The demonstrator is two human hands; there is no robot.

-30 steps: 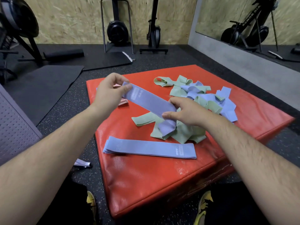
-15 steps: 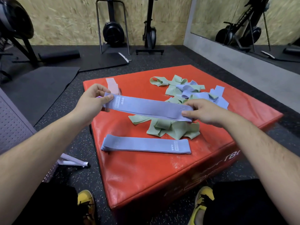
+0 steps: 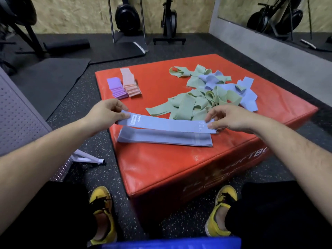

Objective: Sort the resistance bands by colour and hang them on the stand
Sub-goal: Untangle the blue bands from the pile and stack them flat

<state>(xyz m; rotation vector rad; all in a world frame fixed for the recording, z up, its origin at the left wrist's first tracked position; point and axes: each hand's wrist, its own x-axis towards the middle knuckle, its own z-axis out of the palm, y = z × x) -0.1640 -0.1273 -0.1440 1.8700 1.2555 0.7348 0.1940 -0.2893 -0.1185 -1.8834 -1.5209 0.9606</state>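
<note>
I hold a blue-grey resistance band (image 3: pixel 167 124) stretched flat between both hands, just above another blue-grey band (image 3: pixel 164 139) that lies flat near the front of the red soft box (image 3: pixel 161 168). My left hand (image 3: pixel 106 114) pinches its left end and my right hand (image 3: pixel 228 117) pinches its right end, marked 20 LB. A tangled pile of green bands (image 3: pixel 194 103) and blue bands (image 3: pixel 246 94) lies at the back right of the box. Folded purple bands (image 3: pixel 116 87) and pink bands (image 3: pixel 130 83) sit stacked at the back left.
A grey perforated panel (image 3: pixel 19 114) with a white foot (image 3: pixel 88 158) stands at my left on the black rubber floor. Gym machines (image 3: pixel 127 18) and dark mats (image 3: pixel 45 78) fill the background. A mirror wall (image 3: pixel 269 42) runs along the right. My yellow shoes (image 3: pixel 102 212) are by the box.
Both hands have lowered the held blue-grey band toward me, from over the green pile to just above the flat blue-grey band. The purple and pink stacks have come into view.
</note>
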